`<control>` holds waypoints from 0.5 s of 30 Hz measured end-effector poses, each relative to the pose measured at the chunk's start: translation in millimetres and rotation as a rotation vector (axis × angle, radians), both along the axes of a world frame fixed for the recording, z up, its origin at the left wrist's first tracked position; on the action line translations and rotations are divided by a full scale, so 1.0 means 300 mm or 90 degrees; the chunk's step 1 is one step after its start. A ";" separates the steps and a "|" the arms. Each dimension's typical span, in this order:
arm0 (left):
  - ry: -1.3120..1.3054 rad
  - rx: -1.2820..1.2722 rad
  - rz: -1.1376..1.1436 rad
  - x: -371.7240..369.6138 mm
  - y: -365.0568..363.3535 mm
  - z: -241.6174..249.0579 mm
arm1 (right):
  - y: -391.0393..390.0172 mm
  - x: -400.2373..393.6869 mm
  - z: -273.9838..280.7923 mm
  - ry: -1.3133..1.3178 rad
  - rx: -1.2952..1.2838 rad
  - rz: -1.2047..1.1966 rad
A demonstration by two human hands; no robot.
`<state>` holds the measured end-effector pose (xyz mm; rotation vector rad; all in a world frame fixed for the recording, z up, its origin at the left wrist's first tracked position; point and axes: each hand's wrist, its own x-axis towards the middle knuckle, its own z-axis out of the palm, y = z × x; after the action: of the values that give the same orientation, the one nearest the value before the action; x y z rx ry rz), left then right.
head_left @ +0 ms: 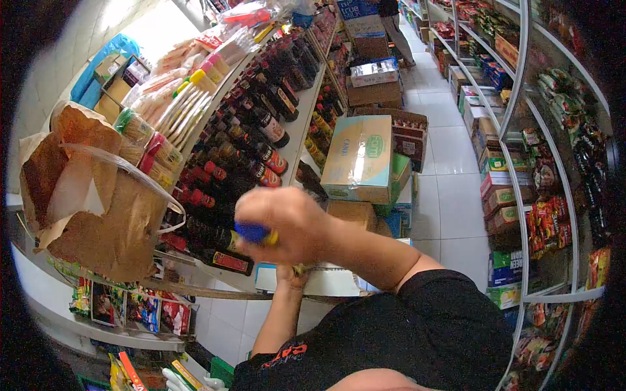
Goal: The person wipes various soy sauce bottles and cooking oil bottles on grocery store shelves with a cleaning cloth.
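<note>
My right hand [287, 218] is raised in front of the bottle shelf, its fingers closed around a small blue and yellow object [255, 231]. Blur keeps me from telling its kind. Lower down, my left hand [291, 276] is curled over something small and yellowish, mostly hidden by the right hand. A pale, flat, open-topped thing [331, 283] lies just right of the left hand. Dark sauce bottles [270, 127] with red and black labels stand in rows beyond both hands. One bottle with a red label [229, 262] leans near the shelf's front edge.
A torn brown paper bag [98, 195] stands at left beside bundled skewers [156, 153]. Stacked cartons, topped by a tan and green box [358, 156], border the tiled aisle [450, 176]. Metal shelving [515, 156] with packets runs along the right. A person [396, 32] stands far down the aisle.
</note>
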<state>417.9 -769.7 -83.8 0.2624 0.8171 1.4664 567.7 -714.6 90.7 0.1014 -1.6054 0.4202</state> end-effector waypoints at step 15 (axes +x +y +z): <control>0.038 0.025 0.005 -0.005 -0.028 -0.026 | -0.142 0.043 0.055 -0.351 -0.007 0.404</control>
<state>416.3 -777.9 -91.6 0.3341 0.8396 1.4887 580.5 -757.1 107.0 0.5325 -2.0986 1.0133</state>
